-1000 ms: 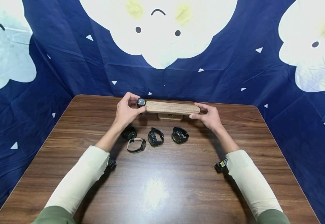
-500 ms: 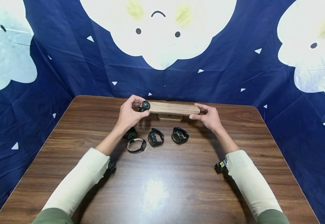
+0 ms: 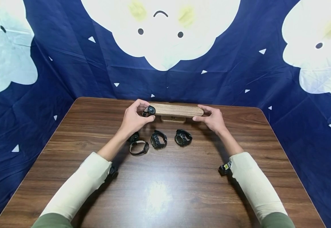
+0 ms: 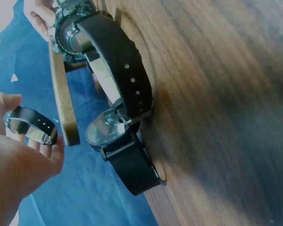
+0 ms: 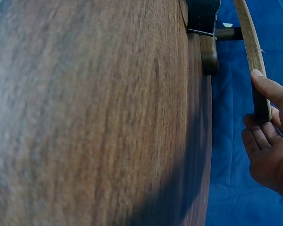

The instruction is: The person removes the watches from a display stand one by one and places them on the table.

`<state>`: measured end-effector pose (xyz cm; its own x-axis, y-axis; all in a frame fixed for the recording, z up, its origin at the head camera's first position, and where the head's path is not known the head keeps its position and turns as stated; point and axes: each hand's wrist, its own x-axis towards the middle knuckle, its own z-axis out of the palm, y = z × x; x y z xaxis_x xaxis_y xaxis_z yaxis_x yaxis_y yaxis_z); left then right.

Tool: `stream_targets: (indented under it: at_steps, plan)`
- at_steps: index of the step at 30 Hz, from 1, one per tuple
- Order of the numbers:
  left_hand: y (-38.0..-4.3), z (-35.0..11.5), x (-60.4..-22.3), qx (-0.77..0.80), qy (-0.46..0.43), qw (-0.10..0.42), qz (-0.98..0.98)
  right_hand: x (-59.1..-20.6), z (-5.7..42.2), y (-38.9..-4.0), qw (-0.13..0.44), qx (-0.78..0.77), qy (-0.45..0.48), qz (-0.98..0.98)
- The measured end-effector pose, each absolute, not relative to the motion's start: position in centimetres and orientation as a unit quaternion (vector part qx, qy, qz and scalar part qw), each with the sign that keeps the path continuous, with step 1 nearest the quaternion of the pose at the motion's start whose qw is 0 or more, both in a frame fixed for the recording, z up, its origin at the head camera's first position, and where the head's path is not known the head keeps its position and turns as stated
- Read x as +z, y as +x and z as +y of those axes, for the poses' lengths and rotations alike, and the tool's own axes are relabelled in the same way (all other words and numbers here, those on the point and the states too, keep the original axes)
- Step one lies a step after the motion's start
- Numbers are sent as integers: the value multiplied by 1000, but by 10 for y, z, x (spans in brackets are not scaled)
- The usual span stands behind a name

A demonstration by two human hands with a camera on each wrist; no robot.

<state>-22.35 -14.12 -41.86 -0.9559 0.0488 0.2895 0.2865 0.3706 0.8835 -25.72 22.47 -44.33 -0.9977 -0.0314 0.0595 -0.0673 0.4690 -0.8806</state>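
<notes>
My left hand [image 3: 135, 116] pinches a black watch [image 3: 151, 110] with a closed strap, its dial facing up. In the head view this watch overlaps the left end of a light wooden bar [image 3: 177, 110] on a stand; from the left wrist, the strap loop [image 4: 32, 123] shows just beside the bar's end [image 4: 70, 132]. The bar's right end is between the thumb and fingers of my right hand [image 3: 213, 118]. In the right wrist view, the thumb lies on one side of the bar [image 5: 260, 94] and fingers on the other.
Several black watches lie in front of the stand: a leather-strapped one [image 3: 139, 148], one [image 3: 133, 137] partly behind my left forearm, and two chunky ones [image 3: 158, 139]. The stand's base [image 3: 173, 119] rests near the table's [image 3: 182, 190] back edge, before a blue cloth [image 3: 77, 63].
My left hand has moved right and slightly nearer with the watch, whose dial has turned and now overlaps the bar's left end. The right hand has stayed at the bar's right end.
</notes>
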Motion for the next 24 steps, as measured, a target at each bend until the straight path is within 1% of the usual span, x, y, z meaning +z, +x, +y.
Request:
stream_targets:
  at_steps: [10,24]
  plan:
    - [-214,-129,-414,-541,-127,87,-827,-442,225,-257,11,519,28,-854]
    - [-198,-111,-406,-530,-176,65,-827,-444,224,-258,18,517,29,-855]
